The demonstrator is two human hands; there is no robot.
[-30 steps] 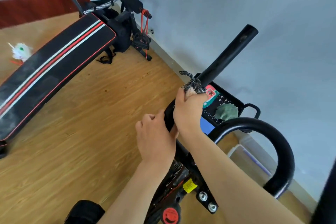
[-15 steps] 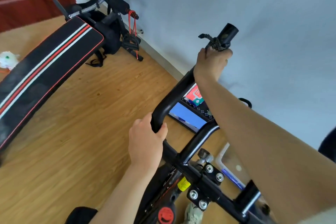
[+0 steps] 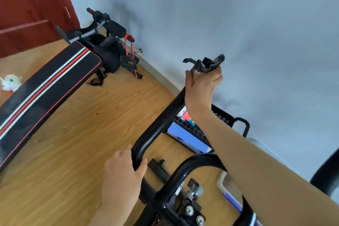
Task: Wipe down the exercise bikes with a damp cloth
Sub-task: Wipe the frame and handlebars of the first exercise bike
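Note:
The exercise bike's black handlebar (image 3: 157, 124) rises from the lower middle toward the wall. My right hand (image 3: 201, 86) grips its top end with a dark speckled cloth (image 3: 203, 65) wrapped round the tip; the cloth's ends stick out above my fingers. My left hand (image 3: 122, 172) grips the lower bend of the same bar. A second curved bar (image 3: 185, 170) and the bolted stem clamp (image 3: 192, 211) lie below my right forearm.
A black sit-up bench (image 3: 45, 86) with red and white stripes stretches over the wooden floor at left. A black perforated basket (image 3: 222, 117) holding a blue box (image 3: 187, 138) stands by the grey wall. A red door (image 3: 27, 9) is at top left.
My right hand slid the cloth up the handlebar from near the bend to its top end. My left hand stayed gripping the lower bend.

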